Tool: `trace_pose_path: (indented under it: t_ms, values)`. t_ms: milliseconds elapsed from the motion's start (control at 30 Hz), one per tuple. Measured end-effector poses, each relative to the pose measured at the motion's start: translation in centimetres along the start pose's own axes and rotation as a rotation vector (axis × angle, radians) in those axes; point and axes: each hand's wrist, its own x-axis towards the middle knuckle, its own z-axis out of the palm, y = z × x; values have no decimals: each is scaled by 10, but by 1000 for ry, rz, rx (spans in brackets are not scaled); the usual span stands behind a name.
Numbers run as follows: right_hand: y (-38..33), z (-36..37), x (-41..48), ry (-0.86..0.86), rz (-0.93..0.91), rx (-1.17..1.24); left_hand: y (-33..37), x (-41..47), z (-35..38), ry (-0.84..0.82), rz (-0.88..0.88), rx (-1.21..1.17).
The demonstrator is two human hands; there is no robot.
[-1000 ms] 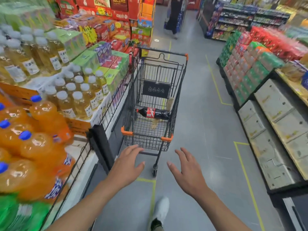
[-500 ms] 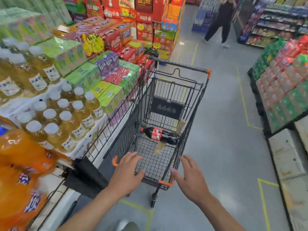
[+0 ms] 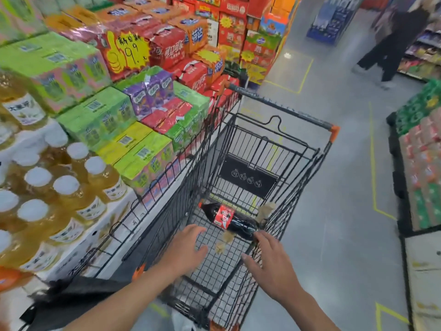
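Observation:
A black wire shopping cart [image 3: 298, 115] with orange corner caps stands in the aisle in front of me. A dark cola bottle [image 3: 230, 219] with a red label lies on its side on the cart's floor. My left hand [image 3: 185, 250] and my right hand [image 3: 270, 266] both hover over the near part of the basket, fingers spread and holding nothing. The right hand's fingertips are close to the bottle's base. Scraps of brown paper lie on the cart floor beside the bottle.
Left of the cart a wire-fenced display carries yellow drink bottles [image 3: 71, 199] and green, purple and red drink cartons [image 3: 133, 120]. Stacked packs [image 3: 422, 168] fill low shelves on the right. A person in black [image 3: 393, 44] walks at the far end of the grey aisle.
I have come closer to the cart. Both hands have moved forward past the near rim and now sit over the basket, nearer the bottle.

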Motion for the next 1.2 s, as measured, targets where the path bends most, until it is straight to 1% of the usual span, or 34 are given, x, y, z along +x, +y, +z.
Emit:
trace_pose_path:
  t_ms: [167, 300, 400, 500, 600, 700, 833, 1067, 1200]
  values:
    - [20, 4, 62, -99, -29, -35, 6, 45, 1, -40, -107, -47]
    - [42, 17, 121, -258, -50, -96, 4, 86, 10, -34, -214, -136]
    - [60, 30, 170, -398, 6, -111, 2, 111, 21, -8, -306, -229]
    - [77, 49, 216, -539, 69, -178, -1, 135, 30, -8, -387, -317]
    - [94, 69, 256, -623, 99, -269, -6, 161, 44, -32, -486, -335]
    - [110, 92, 288, -675, 118, -337, -15, 192, 61, -52, -565, -364]
    - [129, 127, 316, -707, 142, -355, -31, 236, 81, -23, -698, -449]
    - [143, 162, 342, -758, 110, -414, -60, 307, 101, 25, -943, -608]
    - [148, 184, 357, -788, 101, -431, -68, 339, 111, 14, -1109, -771]
